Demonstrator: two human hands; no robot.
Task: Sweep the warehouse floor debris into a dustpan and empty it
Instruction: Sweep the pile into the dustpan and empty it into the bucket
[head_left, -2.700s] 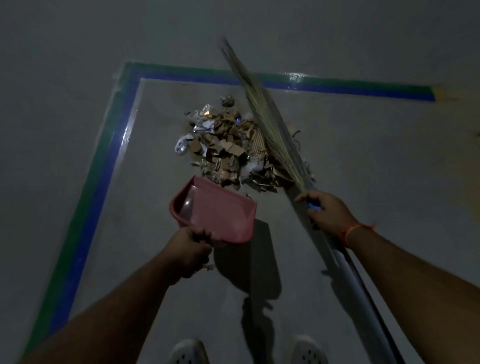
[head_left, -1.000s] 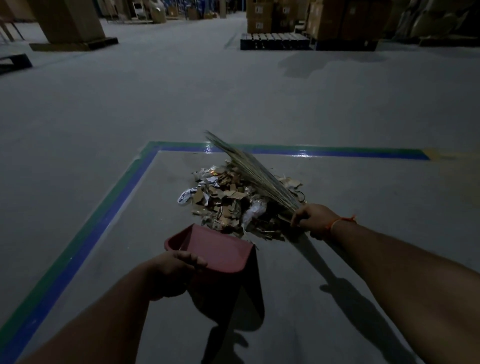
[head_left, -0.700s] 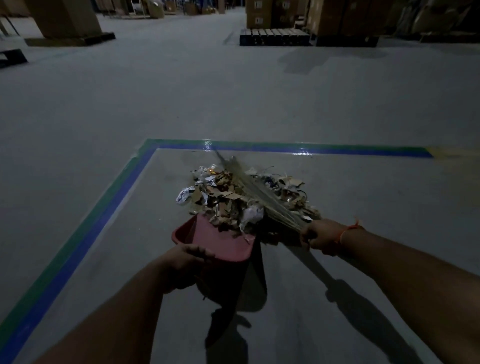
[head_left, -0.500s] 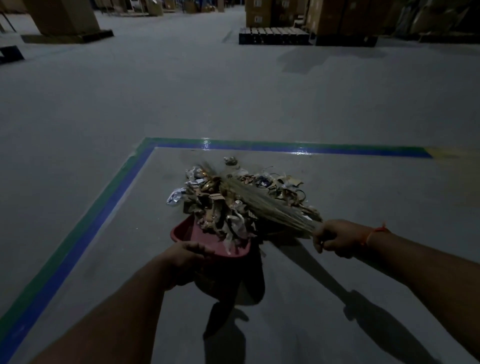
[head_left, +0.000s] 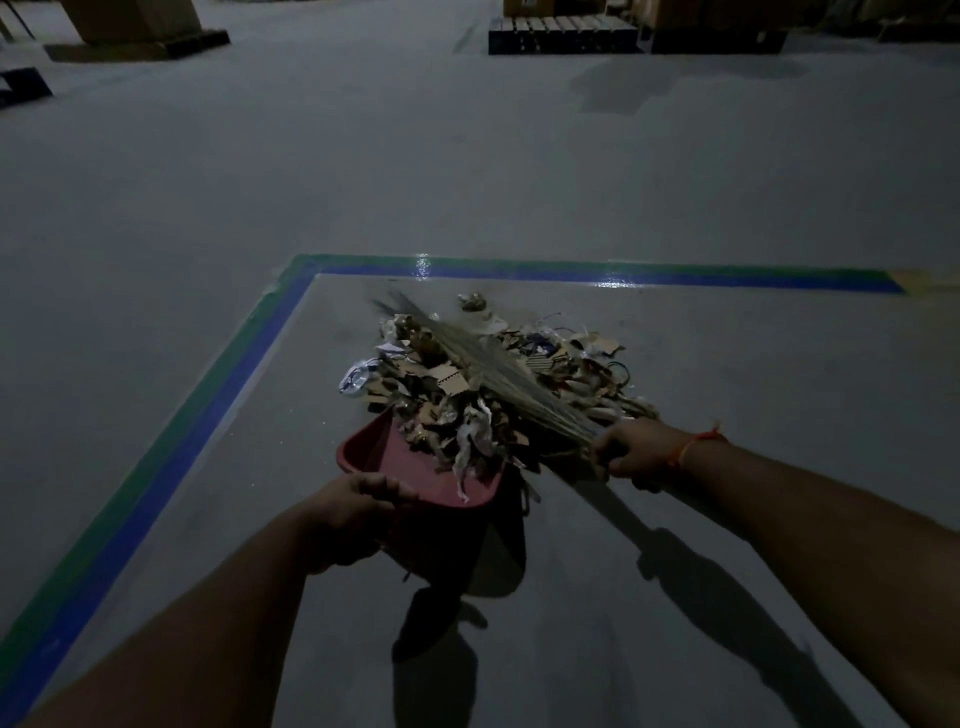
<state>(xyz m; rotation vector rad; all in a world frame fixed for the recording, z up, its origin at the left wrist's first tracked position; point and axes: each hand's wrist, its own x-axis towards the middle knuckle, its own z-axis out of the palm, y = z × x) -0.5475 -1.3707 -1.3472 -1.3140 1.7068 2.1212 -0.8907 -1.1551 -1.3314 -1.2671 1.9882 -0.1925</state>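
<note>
Dustpan (head_left: 415, 467) handle hidden under left hand (head_left: 343, 519); broom (head_left: 498, 374) tips blurred.

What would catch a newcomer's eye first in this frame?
The heap of cardboard and paper debris at centre, spilling into the red dustpan held by the left hand. The right hand grips a straw broom lying across the heap. Behind, a green-and-blue floor stripe corners around it.
</note>
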